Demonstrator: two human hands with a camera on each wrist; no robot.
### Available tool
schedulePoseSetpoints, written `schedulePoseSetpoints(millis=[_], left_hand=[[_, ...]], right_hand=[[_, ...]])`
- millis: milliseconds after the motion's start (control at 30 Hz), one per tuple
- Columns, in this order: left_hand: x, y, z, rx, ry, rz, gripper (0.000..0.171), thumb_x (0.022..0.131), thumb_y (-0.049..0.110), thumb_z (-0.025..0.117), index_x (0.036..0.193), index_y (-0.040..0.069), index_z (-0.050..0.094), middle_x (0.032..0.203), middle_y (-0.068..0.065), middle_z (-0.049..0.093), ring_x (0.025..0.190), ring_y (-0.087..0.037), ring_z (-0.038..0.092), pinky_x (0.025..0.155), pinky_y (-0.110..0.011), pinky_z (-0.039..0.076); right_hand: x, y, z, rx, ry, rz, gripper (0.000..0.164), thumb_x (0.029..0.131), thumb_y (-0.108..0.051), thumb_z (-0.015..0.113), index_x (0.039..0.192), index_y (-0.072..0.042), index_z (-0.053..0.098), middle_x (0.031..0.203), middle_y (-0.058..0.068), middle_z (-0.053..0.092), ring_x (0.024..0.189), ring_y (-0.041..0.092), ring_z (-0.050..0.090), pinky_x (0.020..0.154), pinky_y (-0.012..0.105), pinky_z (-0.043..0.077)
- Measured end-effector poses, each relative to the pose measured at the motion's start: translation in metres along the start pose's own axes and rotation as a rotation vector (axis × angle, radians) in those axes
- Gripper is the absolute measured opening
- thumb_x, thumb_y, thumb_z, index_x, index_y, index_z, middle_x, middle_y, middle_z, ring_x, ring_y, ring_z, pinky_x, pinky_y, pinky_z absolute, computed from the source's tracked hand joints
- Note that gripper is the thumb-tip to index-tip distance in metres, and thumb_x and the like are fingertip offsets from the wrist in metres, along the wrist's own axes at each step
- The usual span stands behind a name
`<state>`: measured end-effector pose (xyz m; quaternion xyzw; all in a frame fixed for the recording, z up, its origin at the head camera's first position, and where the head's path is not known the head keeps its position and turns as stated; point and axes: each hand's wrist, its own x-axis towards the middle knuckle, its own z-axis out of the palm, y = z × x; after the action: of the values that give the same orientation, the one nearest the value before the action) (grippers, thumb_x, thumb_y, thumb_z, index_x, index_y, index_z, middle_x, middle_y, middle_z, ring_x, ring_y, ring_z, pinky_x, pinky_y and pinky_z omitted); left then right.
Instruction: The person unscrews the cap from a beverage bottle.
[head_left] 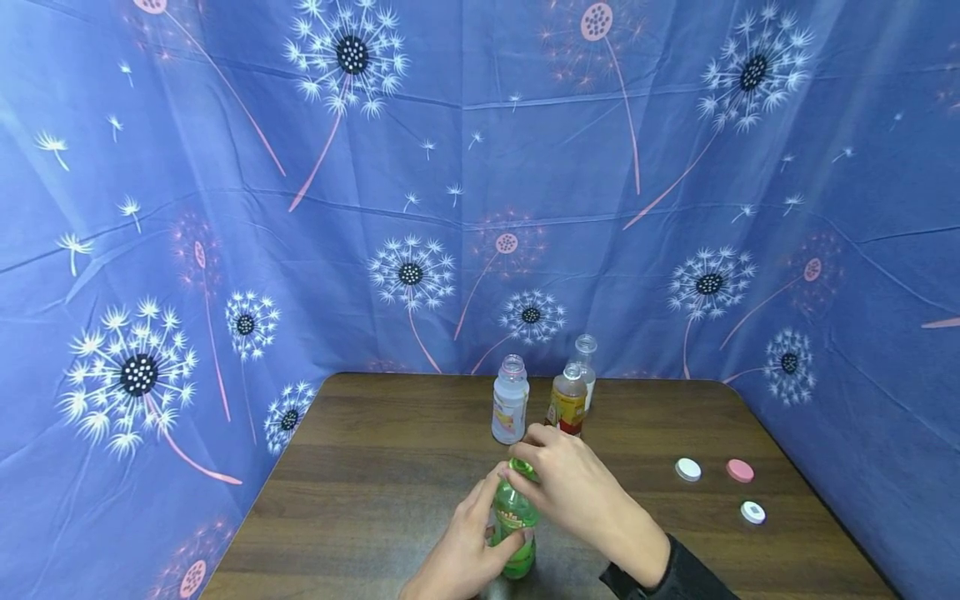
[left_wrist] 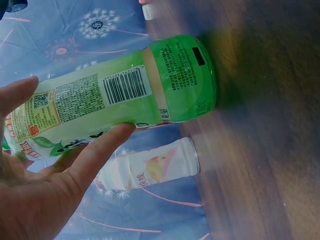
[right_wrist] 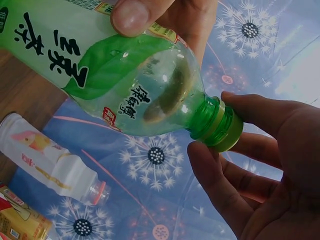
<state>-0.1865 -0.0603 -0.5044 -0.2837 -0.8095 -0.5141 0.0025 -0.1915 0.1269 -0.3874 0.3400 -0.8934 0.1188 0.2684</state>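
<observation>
A green plastic tea bottle [head_left: 514, 508] stands upright near the front of the table. My left hand [head_left: 468, 542] grips it around the body, with thumb and fingers on opposite sides. In the left wrist view, the barcode side of the green bottle [left_wrist: 135, 82] shows past the fingers. Up at the neck, my right hand [head_left: 566, 483] pinches the bottle's green cap [right_wrist: 229, 131] between thumb and fingers. The right wrist view shows the cap sitting on the neck, with the left thumb [right_wrist: 132, 17] across the label.
Behind the hands stand a capless white bottle [head_left: 510, 404], a capless yellow-labelled bottle [head_left: 567, 404] and a clear bottle [head_left: 587, 354]. On the right lie a white cap [head_left: 687, 469], a pink cap [head_left: 739, 471] and another white cap [head_left: 753, 512]. A patterned blue cloth [head_left: 465, 167] surrounds the wooden table [head_left: 337, 492].
</observation>
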Motion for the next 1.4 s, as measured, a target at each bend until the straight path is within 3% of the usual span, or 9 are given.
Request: schedulePoseSetpoints(millis=[100,200,300,433,867,1067,1400], left_hand=[[0.0,0.0,0.0,-0.007,-0.009,-0.011,0.083,0.1,0.036,0.073,0.166,0.027,0.024,0.16,-0.019,0.043,0.132,-0.042,0.056,0.079,-0.037,0.064],[0.001,0.0,0.0,-0.01,-0.013,-0.009,0.083,0.1,0.038,0.072,0.166,0.023,0.024,0.161,-0.02,0.041,0.135,-0.045,0.054,0.079,-0.038,0.064],[0.001,-0.001,0.0,-0.022,-0.017,-0.002,0.083,0.1,0.038,0.071,0.166,0.019,0.024,0.16,-0.021,0.041,0.133,-0.044,0.055,0.079,-0.036,0.064],[0.001,-0.002,-0.001,-0.026,-0.022,-0.012,0.084,0.101,0.039,0.071,0.166,0.011,0.025,0.162,-0.023,0.038,0.133,-0.044,0.055,0.08,-0.033,0.063],[0.001,-0.001,0.0,-0.029,-0.017,-0.045,0.088,0.1,0.042,0.071,0.165,0.005,0.025,0.163,-0.025,0.035,0.135,-0.043,0.054,0.082,-0.034,0.063],[-0.001,0.0,0.001,-0.012,-0.006,-0.028,0.087,0.1,0.041,0.071,0.164,0.004,0.026,0.162,-0.023,0.038,0.131,-0.037,0.058,0.08,-0.027,0.061],[0.0,0.002,0.001,-0.044,-0.019,-0.039,0.085,0.1,0.041,0.071,0.168,0.024,0.022,0.163,-0.02,0.038,0.133,-0.04,0.056,0.08,-0.036,0.064]], right_hand=[[0.0,0.002,-0.003,0.03,-0.055,0.027,0.024,0.091,-0.038,0.083,0.105,-0.018,0.081,0.094,-0.007,0.067,0.075,0.003,0.06,0.06,0.021,0.05],[0.0,0.005,-0.008,0.098,-0.139,0.035,0.033,0.092,-0.041,0.081,0.118,-0.02,0.079,0.112,-0.006,0.073,0.093,0.007,0.069,0.07,0.026,0.058],[-0.001,0.01,-0.014,0.185,-0.226,0.009,0.034,0.095,-0.033,0.08,0.126,-0.021,0.076,0.126,-0.004,0.072,0.111,0.012,0.07,0.084,0.032,0.062],[-0.001,0.016,-0.016,0.275,-0.286,-0.058,0.03,0.096,-0.016,0.078,0.125,-0.017,0.076,0.124,-0.004,0.072,0.112,0.012,0.068,0.087,0.028,0.061],[0.003,0.023,-0.014,0.303,-0.266,-0.13,0.028,0.094,-0.013,0.079,0.122,-0.015,0.078,0.118,-0.007,0.075,0.105,0.007,0.063,0.085,0.022,0.057],[0.003,0.028,-0.013,0.361,-0.258,-0.186,0.028,0.094,-0.011,0.079,0.122,-0.015,0.078,0.119,-0.005,0.077,0.105,0.008,0.064,0.086,0.022,0.057],[0.003,0.036,-0.013,0.422,-0.257,-0.276,0.031,0.094,-0.005,0.076,0.124,-0.013,0.077,0.126,-0.002,0.074,0.115,0.012,0.064,0.094,0.025,0.057]])
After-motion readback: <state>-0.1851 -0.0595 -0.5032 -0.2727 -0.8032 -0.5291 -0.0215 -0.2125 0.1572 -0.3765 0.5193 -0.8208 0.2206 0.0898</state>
